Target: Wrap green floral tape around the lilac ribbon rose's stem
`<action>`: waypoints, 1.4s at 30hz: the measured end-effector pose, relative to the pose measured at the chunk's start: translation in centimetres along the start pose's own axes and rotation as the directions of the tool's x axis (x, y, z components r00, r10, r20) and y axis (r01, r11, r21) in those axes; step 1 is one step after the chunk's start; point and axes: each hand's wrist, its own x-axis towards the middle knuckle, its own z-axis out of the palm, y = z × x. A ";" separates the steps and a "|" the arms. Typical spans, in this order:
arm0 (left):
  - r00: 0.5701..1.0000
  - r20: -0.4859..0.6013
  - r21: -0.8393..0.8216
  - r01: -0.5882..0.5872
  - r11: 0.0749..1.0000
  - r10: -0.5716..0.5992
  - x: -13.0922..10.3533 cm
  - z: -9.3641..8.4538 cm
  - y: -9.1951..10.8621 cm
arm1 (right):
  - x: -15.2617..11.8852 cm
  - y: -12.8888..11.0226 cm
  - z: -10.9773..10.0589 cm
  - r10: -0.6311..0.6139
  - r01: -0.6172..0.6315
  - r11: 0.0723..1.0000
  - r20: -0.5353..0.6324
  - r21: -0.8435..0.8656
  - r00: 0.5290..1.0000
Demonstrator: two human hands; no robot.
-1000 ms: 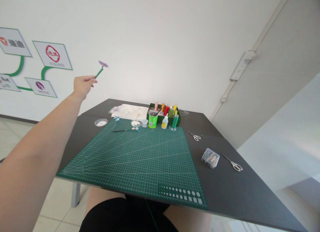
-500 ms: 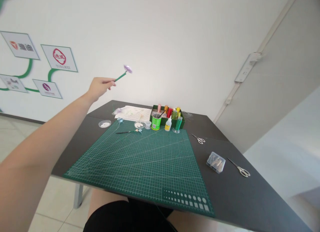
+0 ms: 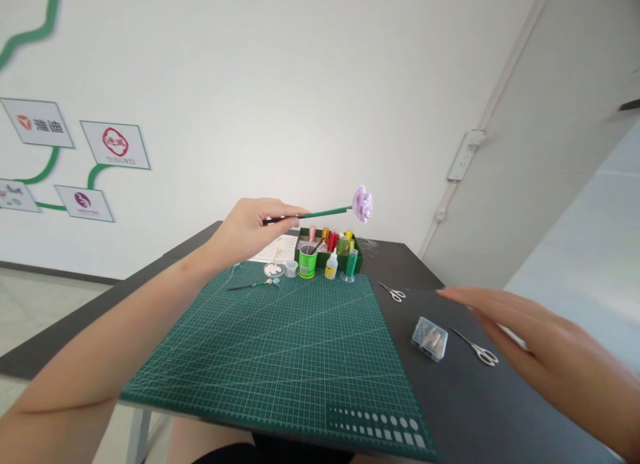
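Note:
My left hand (image 3: pixel 260 224) pinches the dark end of a green stem, held nearly level above the back of the mat. At the stem's right end is a purple flower (image 3: pixel 363 204) with ruffled petals. My right hand (image 3: pixel 530 324) hangs in the air at the right, over the table, with its fingers stretched out and nothing in it. It is near the long scissors (image 3: pixel 481 352) and a clear box (image 3: pixel 430 339) of small parts.
The green cutting mat (image 3: pixel 290 344) covers the table's middle. Along its back stand a green can (image 3: pixel 307 263), a glue bottle (image 3: pixel 331 265), a spool (image 3: pixel 351 264) and a box of thread spools (image 3: pixel 360 251). A thin stemmed piece (image 3: pixel 243 288) and small scissors (image 3: pixel 393 292) lie nearby.
My left hand has moved right and down with the flower, whose petals now face right. My right hand has come into view at the right. The camera view has shifted slightly.

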 end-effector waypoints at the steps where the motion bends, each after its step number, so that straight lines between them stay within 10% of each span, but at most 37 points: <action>1: 1.000 0.000 -0.030 -0.018 0.999 0.018 -0.6 0.6 0.6 | 1.7 -1.6 1.4 -0.068 0.061 0.995 0.082 0.082 0.994; 6: 0.996 -0.057 -0.142 -0.074 0.987 0.067 -3.4 2.7 3.6 | 8.9 -9.5 7.9 -0.051 0.003 0.888 0.091 0.460 0.995; 10: 0.985 -0.140 -0.154 -0.127 0.980 0.106 -5.0 3.5 5.3 | 10.0 -12.1 9.5 -0.126 0.008 0.482 0.060 0.876 0.990; 13: 0.975 -0.170 -0.176 -0.171 0.969 0.142 -5.7 4.0 5.9 | 9.3 -13.1 9.8 -0.045 -0.003 0.367 0.021 0.930 0.999; 22: 0.940 -0.332 -0.164 -0.141 0.976 0.080 -5.9 5.3 5.0 | 9.2 -14.5 10.3 0.342 0.034 0.459 -0.212 0.888 0.916; 31: 0.947 -0.322 -0.220 -0.065 0.973 -0.010 -5.7 5.5 4.5 | 8.6 -13.2 9.9 0.206 0.027 0.807 -0.325 0.589 0.923; 42: 0.937 -0.341 0.005 -0.078 0.997 0.075 -5.5 5.6 4.2 | 8.5 -12.4 8.6 0.010 0.126 0.903 -0.313 0.410 0.950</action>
